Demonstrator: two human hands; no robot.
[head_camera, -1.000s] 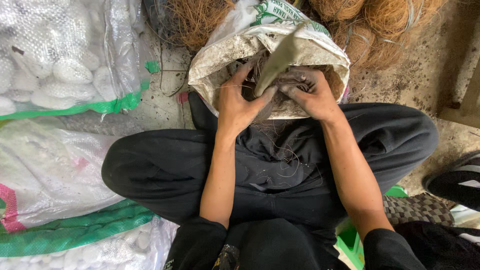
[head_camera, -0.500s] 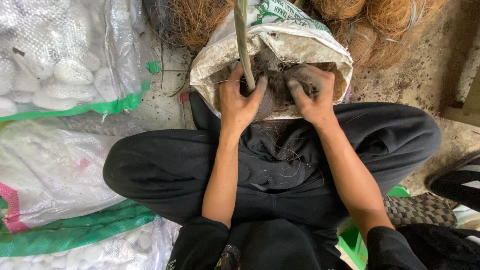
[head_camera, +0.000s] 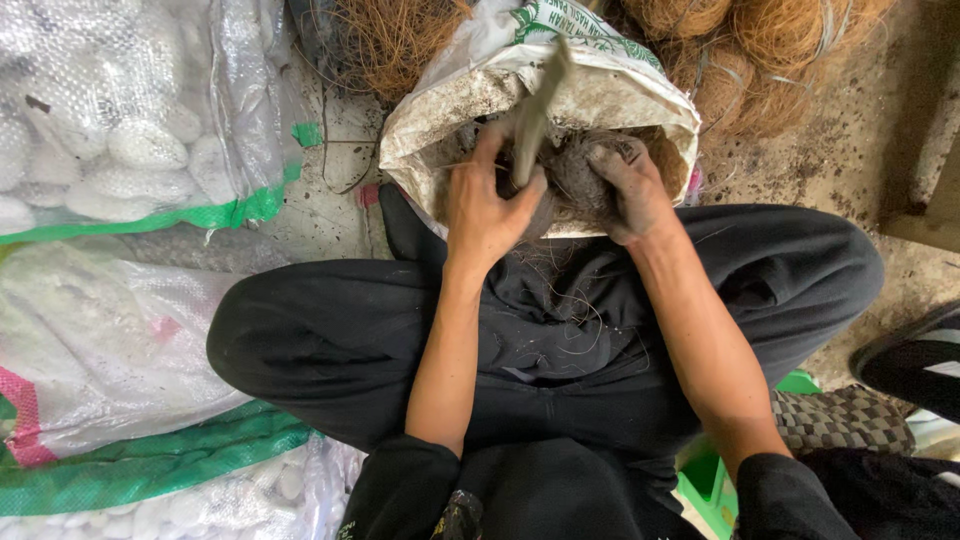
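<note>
I sit cross-legged in black trousers behind an open white woven sack (head_camera: 440, 110) rolled down at the rim. My left hand (head_camera: 488, 205) grips the base of a long, narrow green leaf or stem (head_camera: 537, 100) that rises from a dark, fibrous soil ball (head_camera: 580, 185). My right hand (head_camera: 630, 190), dirty with soil, is cupped around that ball from the right. Both hands are inside the sack's mouth, over loose dark fibre.
Clear plastic sacks of white pebbles (head_camera: 120, 130) with green and pink hems lie at the left. Brown coconut-fibre bundles (head_camera: 760, 40) sit behind the sack. Soil-speckled concrete floor (head_camera: 840, 150) is at the right, with a dark shoe (head_camera: 910, 360) and a green stool edge (head_camera: 800, 385).
The leaf has tilted from upright to leaning right. My left hand closed around its base, and my right hand moved in onto the soil ball.
</note>
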